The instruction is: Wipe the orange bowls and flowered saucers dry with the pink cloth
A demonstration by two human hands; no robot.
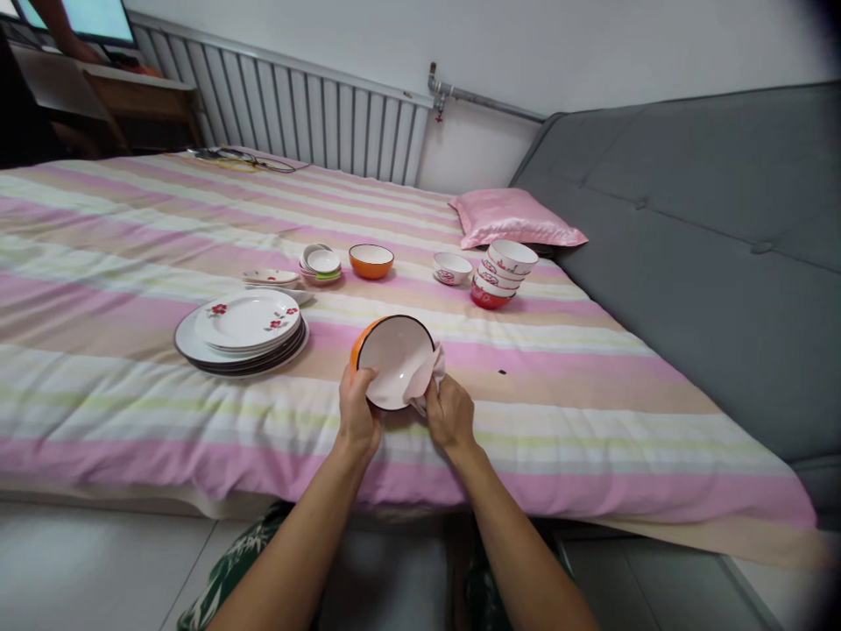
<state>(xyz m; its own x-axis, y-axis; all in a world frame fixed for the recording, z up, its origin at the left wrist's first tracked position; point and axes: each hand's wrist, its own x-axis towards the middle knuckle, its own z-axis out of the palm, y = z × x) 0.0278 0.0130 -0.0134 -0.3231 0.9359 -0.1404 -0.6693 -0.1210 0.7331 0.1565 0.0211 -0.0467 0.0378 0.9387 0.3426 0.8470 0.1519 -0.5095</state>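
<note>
An orange bowl (394,350) with a white inside and a dark rim is tilted toward me above the striped bedsheet. My left hand (359,407) grips its left edge, thumb over the rim. At the right edge, my right hand (450,407) pinches a pale pink cloth (420,386) against the bowl's rim and inner wall. Left of the bowl lies a stack of plates (250,320), the top ones white with red flowers. Beyond it stand small dishes (321,261) and another orange bowl (371,260).
Patterned white bowls are stacked (503,272) at the right, with a single bowl (452,267) beside them. Behind are a pink pillow (516,217) and grey headboard (689,202). Cables (243,159) lie near the radiator (295,105). Another person's arm (62,31) shows at upper left.
</note>
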